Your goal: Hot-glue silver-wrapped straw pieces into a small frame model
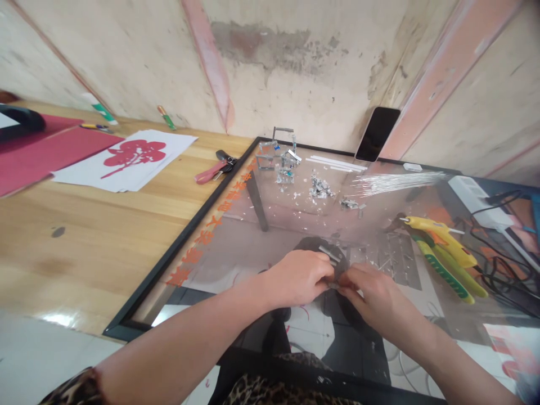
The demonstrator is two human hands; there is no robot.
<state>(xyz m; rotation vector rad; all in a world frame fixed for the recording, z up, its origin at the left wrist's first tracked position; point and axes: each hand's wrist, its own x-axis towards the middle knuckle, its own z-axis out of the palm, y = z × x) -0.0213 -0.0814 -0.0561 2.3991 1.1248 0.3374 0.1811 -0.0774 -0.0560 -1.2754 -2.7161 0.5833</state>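
Near the front of the glass tabletop (236, 259), my two hands meet with fingertips almost touching. My left hand (304, 275) is closed in a pinch, and a small silvery strip (329, 255) shows just above its fingers. My right hand (371, 288) is closed too, thumb and fingers pressed together around something small that they hide. Farther back on the glass lie a pile of silver scraps (321, 187) and a little framework of silvery strips (285, 163) with blue bits on it.
At the right are a yellow glue gun (442, 233), green-handled pliers (442, 270), a power strip (481, 202) and tangled cables. Thin wires (396, 183) and white sticks (335, 163) lie behind. A phone (378, 134) leans on the wall. Paper with a red flower (130, 157) is left.
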